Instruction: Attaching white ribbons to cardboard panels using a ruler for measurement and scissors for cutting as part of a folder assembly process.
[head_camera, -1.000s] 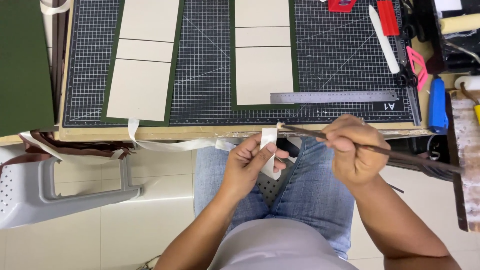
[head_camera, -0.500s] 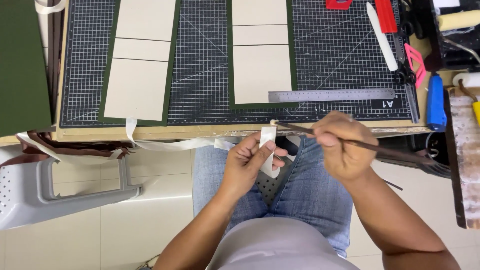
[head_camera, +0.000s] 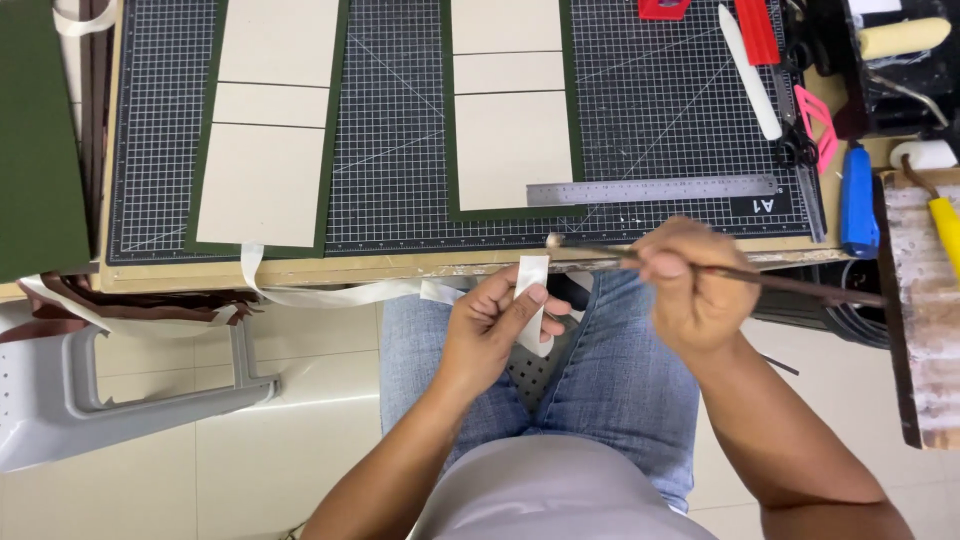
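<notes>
Gluing step underway: left hand (head_camera: 497, 325) is pinching white ribbon strip (head_camera: 531, 300) at frame centre, right hand (head_camera: 693, 285) is gripping thin brush (head_camera: 600, 250), tip nearing the strip — needs steady contact.

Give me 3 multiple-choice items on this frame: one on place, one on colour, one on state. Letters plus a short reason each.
1. Where does the steel ruler lie?
A. on the floor
B. on the cutting mat, by the right-hand board set
C. on the person's lap

2. What colour is the sheet under the pale boards?
A. dark green
B. yellow
C. pink

3. What is the left hand doing?
A. resting flat on the mat
B. hanging empty
C. holding a strip of white ribbon

Answers:
1 B: the steel ruler lies across the cutting mat, at the lower edge of the right board set.
2 A: a dark green sheet frames the pale boards.
3 C: the left hand pinches the white ribbon upright in its fingers, while the right hand holds a thin brush.
</notes>
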